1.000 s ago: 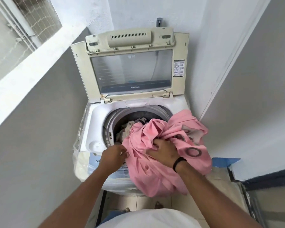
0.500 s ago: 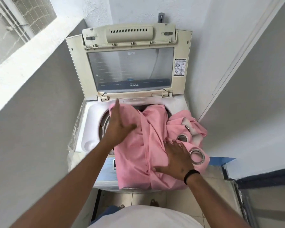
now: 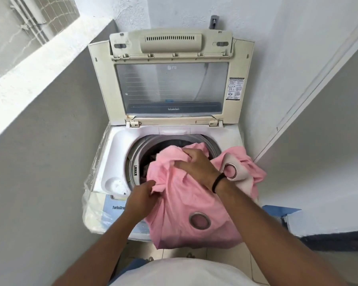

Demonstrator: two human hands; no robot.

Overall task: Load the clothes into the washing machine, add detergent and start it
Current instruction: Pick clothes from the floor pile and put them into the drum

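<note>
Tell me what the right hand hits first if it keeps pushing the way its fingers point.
Probably the darker clothes already in the drum. The right hand grips a bunch of the pink curtain over the tub opening, fingers aimed forward and down. Depth inside the drum is unclear.

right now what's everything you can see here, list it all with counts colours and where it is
washing machine: one, white top-loader, centre, between the walls
lid: one, cream with clear window, raised upright at the back
drum: one, grey-rimmed, open, dark clothes partly visible inside
pink curtain: one, pink, half in the drum, rest hanging over the machine's front
metal eyelets: two seen, silver, one on the hanging front, one by the right wrist
plastic wrap: one, clear, on the machine's left side
tap: one, grey, on the wall above the lid
wristband: one, black, right wrist
left hand: grips the curtain's left edge
right hand: grips bunched curtain over the drum
</note>
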